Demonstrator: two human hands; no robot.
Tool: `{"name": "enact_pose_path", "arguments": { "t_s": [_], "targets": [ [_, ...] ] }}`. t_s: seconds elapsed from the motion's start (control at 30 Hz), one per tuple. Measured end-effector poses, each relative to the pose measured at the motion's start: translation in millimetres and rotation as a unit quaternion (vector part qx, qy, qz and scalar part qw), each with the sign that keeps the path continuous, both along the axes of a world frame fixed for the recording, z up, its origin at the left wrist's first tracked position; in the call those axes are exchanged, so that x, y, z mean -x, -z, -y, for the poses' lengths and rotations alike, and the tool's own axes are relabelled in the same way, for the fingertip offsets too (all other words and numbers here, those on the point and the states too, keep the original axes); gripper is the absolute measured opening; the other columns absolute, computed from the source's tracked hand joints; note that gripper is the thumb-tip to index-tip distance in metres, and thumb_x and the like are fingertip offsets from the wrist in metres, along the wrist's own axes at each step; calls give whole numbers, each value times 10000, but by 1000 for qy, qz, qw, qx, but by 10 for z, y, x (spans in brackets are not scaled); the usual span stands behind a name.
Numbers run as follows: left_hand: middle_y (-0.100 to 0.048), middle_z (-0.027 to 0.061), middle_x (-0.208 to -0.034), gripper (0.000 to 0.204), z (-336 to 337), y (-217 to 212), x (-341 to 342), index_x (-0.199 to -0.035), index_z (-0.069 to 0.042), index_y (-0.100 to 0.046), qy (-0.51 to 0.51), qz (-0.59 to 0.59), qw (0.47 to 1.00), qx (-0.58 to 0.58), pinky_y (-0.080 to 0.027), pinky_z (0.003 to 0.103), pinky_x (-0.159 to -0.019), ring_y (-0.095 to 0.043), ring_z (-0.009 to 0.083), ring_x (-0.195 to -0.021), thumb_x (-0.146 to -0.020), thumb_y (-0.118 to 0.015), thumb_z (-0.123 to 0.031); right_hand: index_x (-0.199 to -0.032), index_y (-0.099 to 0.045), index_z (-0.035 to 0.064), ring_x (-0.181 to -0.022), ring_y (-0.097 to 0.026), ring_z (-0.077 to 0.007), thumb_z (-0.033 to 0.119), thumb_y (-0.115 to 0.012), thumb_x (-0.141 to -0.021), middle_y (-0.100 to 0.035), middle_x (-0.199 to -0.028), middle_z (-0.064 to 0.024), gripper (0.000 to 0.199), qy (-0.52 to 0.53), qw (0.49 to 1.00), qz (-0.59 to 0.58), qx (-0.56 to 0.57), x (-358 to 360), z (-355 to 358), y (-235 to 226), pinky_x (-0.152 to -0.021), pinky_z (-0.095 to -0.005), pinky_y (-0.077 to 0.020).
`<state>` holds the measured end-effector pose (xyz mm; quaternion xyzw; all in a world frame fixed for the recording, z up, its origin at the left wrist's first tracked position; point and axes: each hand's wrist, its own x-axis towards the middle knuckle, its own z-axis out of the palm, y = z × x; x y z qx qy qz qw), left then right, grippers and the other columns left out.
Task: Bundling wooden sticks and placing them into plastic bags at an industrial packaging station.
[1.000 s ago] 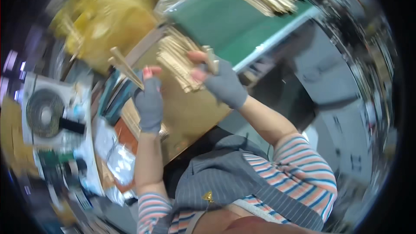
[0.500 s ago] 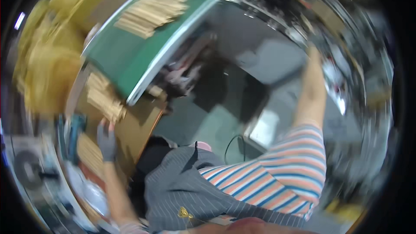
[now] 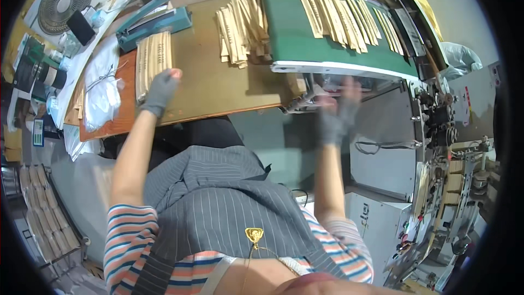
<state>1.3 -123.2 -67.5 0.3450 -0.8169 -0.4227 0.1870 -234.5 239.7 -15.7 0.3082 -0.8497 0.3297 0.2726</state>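
Okay, starting left of center: left hand (image 3: 162, 92) in a gray fingerless glove, right by the lower right side of a tight bundle of slim tan packets (image 3: 153, 60), thumb tip showing, other fingers mostly tucked out of sight. Honestly can't tell if gripping the bundle, touching it or just hovering there. Over to the right of center, right hand (image 3: 337, 114), same kind of glove, super blurry, just below the near edge of the green belt (image 3: 286, 27) in the frame. Thumb and fingers spread apart, nothing visible between them, so pretty clearly not clutching anything. More of the same packets in a messy pile (image 3: 240, 30) at upper center, on the brown tabletop (image 3: 202, 79) and close against the left end of the belt. Plus a loose row of packets (image 3: 341, 19) at upper right, lying slanted across the green. Just above the bundle, a teal lever device (image 3: 184, 20) with its arm raised. Off to the left, clear plastic bags (image 3: 103, 87), then a dark phone (image 3: 82, 27) and a white fan (image 3: 65, 5) up in the corner. Down at bottom center, a pinstriped gray apron (image 3: 218, 207) over a striped shirt (image 3: 131, 229).
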Motion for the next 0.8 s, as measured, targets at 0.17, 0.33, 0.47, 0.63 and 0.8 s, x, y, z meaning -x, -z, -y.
{"name": "enact_pose_path", "arguments": {
  "t_s": [0.17,0.33,0.47,0.63,0.8],
  "targets": [
    [-619,63,-887,344,-149,191,573,-1027,3,-579,105,-52,993,-21,-460,262,-701,-593,133,-828,-896,-515,-309,-1359,-293,48,-1292,-215,-434,463,-604,-773,-237,-1383,-292,782,-259,963,72,-35,240,2596,-215,-1055,-445,-229],
    [-600,22,-873,355,-161,448,542,-1097,-26,-555,32,-128,977,-169,-428,217,-637,-547,91,-743,-910,-498,-323,-1277,-366,-13,-1237,-389,-332,515,-628,-719,-352,-1352,-248,811,-22,925,286,-250,1508,3137,337,-998,-359,-354],
    [-585,23,-809,377,188,350,719,-1077,-18,-556,-8,-145,977,-158,-414,205,-620,-504,73,-700,-908,-501,-351,-1333,-261,-65,-1163,-473,-340,647,-591,-672,-401,-1305,-270,1026,52,911,309,-267,1218,3323,341,-939,-397,-405],
    [-597,42,-808,473,919,443,1498,-1026,2,-557,-84,-119,883,-447,-456,276,-631,-550,160,-707,-856,-563,-440,-1120,-515,-118,-1053,-549,-362,748,-587,-581,-523,-1147,-305,1022,12,876,436,-207,1186,3214,415,-895,-384,-434],
    [-619,87,-991,560,852,408,1622,-1085,-11,-576,-42,-125,821,-555,-488,285,-728,-601,185,-871,-759,-681,-453,-1010,-600,-49,-847,-616,-207,507,-693,-694,-634,-921,-133,647,-306,733,608,-1,287,3361,643,-734,-313,-474]
  ]
}}
